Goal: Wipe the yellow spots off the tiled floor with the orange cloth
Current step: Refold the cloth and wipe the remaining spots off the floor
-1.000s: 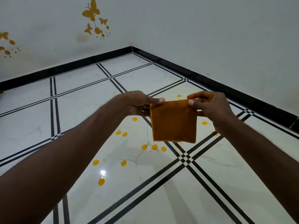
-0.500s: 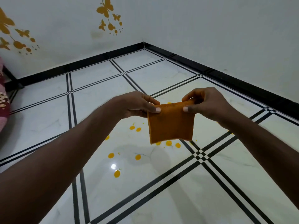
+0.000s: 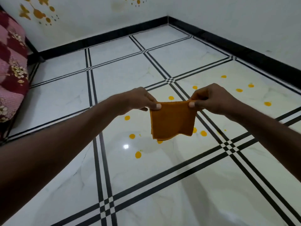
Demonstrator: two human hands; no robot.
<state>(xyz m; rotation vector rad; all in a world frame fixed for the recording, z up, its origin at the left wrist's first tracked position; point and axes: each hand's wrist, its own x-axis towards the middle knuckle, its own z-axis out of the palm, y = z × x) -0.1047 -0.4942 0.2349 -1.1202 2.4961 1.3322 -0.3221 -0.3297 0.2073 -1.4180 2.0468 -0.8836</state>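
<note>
A folded orange cloth (image 3: 172, 119) hangs in the air above the floor, held by its two top corners. My left hand (image 3: 140, 101) pinches the left corner and my right hand (image 3: 210, 99) pinches the right corner. Below and around the cloth, several yellow spots (image 3: 138, 154) dot the glossy white tiled floor (image 3: 146, 185), some near the far right wall (image 3: 239, 90). The cloth hides a few of the spots beneath it.
Black double lines cross the floor between the tiles. A black skirting (image 3: 236, 44) runs along both white walls, which meet in a corner ahead. A pink and maroon flowered mattress or cushion (image 3: 11, 66) stands at the left edge. Yellow butterfly stickers (image 3: 37, 13) decorate the left wall.
The view has swung left and down, bringing the flowered cushion into sight. My hands have drawn a little closer together and the cloth's lower edge now sags and curls.
</note>
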